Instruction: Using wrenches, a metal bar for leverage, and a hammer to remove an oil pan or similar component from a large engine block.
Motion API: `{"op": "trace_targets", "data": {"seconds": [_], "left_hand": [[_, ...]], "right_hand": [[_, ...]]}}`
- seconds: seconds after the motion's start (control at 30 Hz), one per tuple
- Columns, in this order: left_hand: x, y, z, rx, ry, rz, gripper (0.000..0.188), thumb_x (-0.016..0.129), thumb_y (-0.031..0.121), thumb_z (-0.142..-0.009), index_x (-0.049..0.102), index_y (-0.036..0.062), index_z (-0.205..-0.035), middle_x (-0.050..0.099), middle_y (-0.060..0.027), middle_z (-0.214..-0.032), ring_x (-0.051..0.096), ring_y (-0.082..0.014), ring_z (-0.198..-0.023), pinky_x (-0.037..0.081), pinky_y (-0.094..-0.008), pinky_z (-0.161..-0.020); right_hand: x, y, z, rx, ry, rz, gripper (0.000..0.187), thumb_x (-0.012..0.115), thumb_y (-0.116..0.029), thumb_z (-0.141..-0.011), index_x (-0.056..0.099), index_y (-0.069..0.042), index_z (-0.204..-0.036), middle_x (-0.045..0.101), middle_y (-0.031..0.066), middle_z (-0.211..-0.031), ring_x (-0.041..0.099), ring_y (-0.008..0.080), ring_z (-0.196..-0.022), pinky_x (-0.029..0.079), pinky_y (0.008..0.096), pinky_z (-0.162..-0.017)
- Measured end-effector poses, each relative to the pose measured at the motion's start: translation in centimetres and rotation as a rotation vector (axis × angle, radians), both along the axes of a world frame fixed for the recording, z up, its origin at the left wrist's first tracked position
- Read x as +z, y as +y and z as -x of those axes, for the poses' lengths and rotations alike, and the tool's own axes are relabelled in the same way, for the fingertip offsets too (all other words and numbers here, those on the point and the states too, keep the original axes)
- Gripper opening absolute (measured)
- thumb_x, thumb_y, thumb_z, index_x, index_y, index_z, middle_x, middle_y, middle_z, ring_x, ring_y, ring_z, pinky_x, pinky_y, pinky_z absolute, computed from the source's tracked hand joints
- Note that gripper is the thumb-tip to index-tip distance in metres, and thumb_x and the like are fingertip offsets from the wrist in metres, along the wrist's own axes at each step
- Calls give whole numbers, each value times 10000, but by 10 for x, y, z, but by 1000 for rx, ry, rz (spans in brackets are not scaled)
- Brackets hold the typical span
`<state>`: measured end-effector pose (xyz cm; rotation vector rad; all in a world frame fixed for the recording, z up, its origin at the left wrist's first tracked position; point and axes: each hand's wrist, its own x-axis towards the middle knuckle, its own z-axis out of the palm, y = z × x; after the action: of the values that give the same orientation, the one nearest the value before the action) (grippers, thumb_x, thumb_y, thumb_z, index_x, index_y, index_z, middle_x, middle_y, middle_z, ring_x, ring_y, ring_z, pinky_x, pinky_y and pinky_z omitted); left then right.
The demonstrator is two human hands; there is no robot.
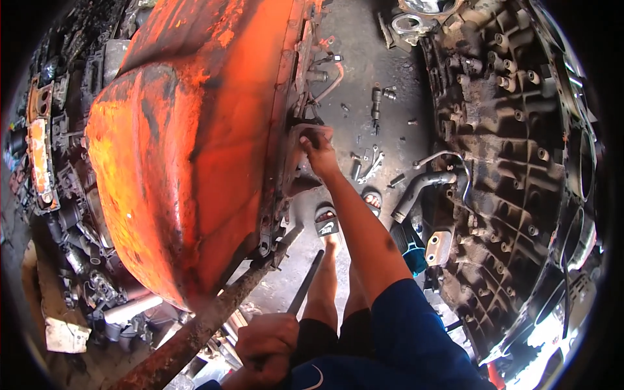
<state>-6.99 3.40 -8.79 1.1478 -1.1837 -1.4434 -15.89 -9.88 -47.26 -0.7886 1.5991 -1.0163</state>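
My left hand [268, 341], low in the middle, is closed around a long dark metal bar [308, 279] that points up and away from me. Further ahead, my right hand [317, 155] grips the edge of a rusty reddish metal bracket [300, 166]. Its thumb shows, and some of its fingers are hidden around the plate. This bracket sits against the side of a large orange-painted metal housing [227, 130] with scraped, grimy paint. The bar's far tip is apart from the bracket.
A rusty pipe [201, 328] runs slantwise beneath the housing. At right stands a big grimy engine block [500, 175]. Wrenches [374, 168] and a dark cylindrical part [376, 101] lie on the floor near my sandalled feet. A bent hose [422, 192] and a blue container [413, 257] flank the block.
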Motion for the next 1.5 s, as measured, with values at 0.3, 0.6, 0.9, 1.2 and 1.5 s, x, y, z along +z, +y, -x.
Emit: {"op": "trace_targets", "data": {"seconds": [0.3,0.6,0.9,1.2,1.5], "left_hand": [[0,6,-6,46,-99,30,327,555,107,-851,397,42,-571,453,-75,-483,410,-180,-390,346,-318,-423],[-3,9,-20,20,-15,-25,207,541,71,-743,446,14,-568,455,-73,-523,444,-202,-412,312,-308,-408],[-3,-2,-12,-17,-35,-41,243,542,87,-751,413,32,-553,463,-75,-505,431,-190,-405,343,-314,-424],[-9,-6,-10,-73,-81,-57,309,550,139,-806,403,30,-557,483,-77,-509,445,-178,-418,394,-331,-458],[-28,23,-41,118,-148,-132,318,572,187,-831,437,46,-580,421,-40,-520,399,-152,-449,326,-317,-453]], "right_hand": [[24,-15,1,71,-346,-413,595,569,-492,-899,560,-10,-1248,656,207,-1125,645,345,-1025,488,388,-874],[29,4,-23,-171,-64,12,566,573,-513,-897,641,12,-1098,678,225,-936,650,372,-948,489,402,-865],[0,1,-10,-66,95,91,431,643,-377,-895,620,-10,-1120,663,122,-945,624,172,-741,497,324,-672],[-7,-9,2,46,-53,-390,537,544,-523,-908,595,-80,-1207,669,155,-885,633,307,-796,496,387,-743],[34,-8,-71,-85,-194,-294,590,580,-415,-892,490,-47,-1344,571,290,-1235,543,350,-1212,441,404,-977]]}}
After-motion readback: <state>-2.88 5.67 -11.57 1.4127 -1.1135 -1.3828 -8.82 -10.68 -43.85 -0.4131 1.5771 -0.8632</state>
